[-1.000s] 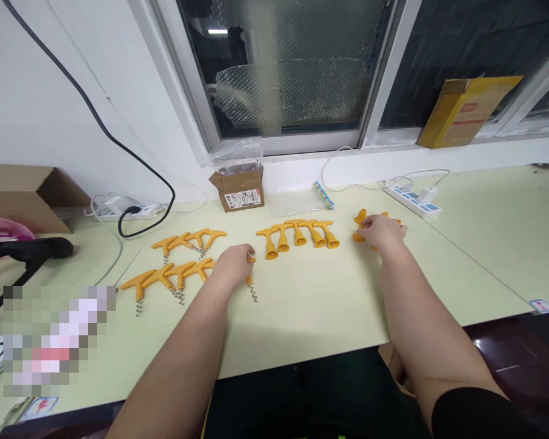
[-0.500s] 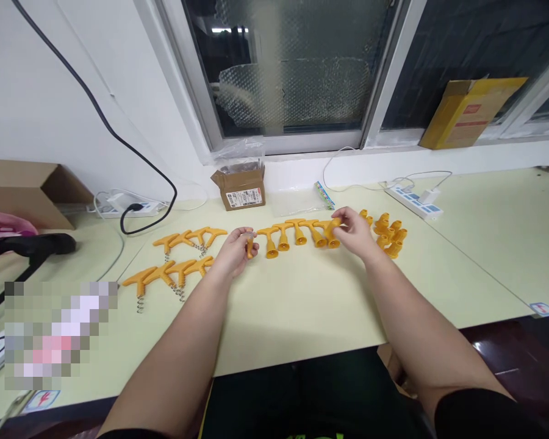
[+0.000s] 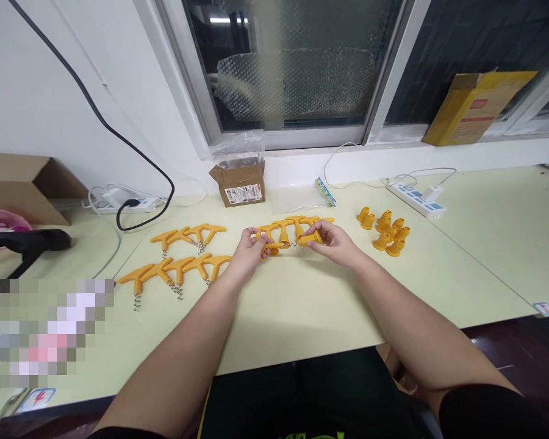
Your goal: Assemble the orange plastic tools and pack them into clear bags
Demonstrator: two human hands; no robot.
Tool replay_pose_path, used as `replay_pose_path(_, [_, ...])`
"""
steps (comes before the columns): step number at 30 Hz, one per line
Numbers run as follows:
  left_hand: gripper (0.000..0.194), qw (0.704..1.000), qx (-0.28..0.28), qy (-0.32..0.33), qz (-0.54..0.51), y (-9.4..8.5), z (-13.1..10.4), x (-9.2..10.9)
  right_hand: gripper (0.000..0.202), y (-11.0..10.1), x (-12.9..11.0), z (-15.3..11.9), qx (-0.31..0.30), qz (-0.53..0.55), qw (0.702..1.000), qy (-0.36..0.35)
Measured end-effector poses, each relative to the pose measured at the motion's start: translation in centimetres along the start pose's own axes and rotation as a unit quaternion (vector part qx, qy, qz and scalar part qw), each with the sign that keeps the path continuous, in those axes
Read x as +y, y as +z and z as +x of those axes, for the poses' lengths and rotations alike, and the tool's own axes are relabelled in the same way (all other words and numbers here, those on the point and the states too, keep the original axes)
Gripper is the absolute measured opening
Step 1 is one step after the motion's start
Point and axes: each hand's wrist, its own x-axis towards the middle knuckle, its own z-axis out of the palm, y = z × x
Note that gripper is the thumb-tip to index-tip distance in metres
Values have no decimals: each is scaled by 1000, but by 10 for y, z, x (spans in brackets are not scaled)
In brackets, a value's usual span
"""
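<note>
In front of the cardboard box, a corkscrew is pinched by the left hand's fingers, a yellow sleeve by the right hand's; sleeving seems underway, straight alignment needed.

White wall; dark window behind pale green table.

Even light leaves soft shadows on the table, while a white streak glares in the window.

Corkscrew handles and caps are orange-yellow, the tabletop pale yellow-green.
</note>
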Motion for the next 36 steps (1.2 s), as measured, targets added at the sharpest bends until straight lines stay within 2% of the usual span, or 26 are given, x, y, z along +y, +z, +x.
replay_pose_path(4, [44,999,-29,7,-28,6,-5,2,28,7,-2,-1,-24,12,1000,15])
replay_pose_path(8, [47,997,-80,10,-15,15,-17,4,33,12,-4,0,-7,23,1000,20])
replay_pose_path(12, [59,990,-134,-52,5,19,-27,7,30,12,-6,-1,-16,-13,1000,-8])
replay_pose_path(14, [58,986,-144,-80,1,18,-28,8,30,12,-7,-1,-32,3,999,-11])
replay_pose_path(16, [54,986,-147,-77,4,16,-27,9,32,13,-9,-2,-36,32,999,-1])
replay_pose_path(18, [51,988,-145,-43,18,16,-27,9,34,15,-10,-1,-32,54,998,18])
replay_pose_path(22, [50,984,-138,93,61,18,-29,10,39,20,-15,-1,-39,119,987,100])
replay_pose_path(24, [49,977,-143,139,73,19,-31,9,41,22,-17,-1,-49,158,976,145])
replay_pose_path(27, [48,969,-133,179,106,18,-34,10,43,27,-18,0,-53,209,957,195])
replay_pose_path(32, [42,944,-130,233,191,17,-38,12,41,35,-21,0,-31,251,911,327])
replay_pose_path(34, [42,942,-133,232,201,18,-40,13,40,35,-24,0,-48,240,907,342])
replay_pose_path(36, [44,948,-127,226,186,18,-40,13,41,32,-26,-1,-72,234,915,321])
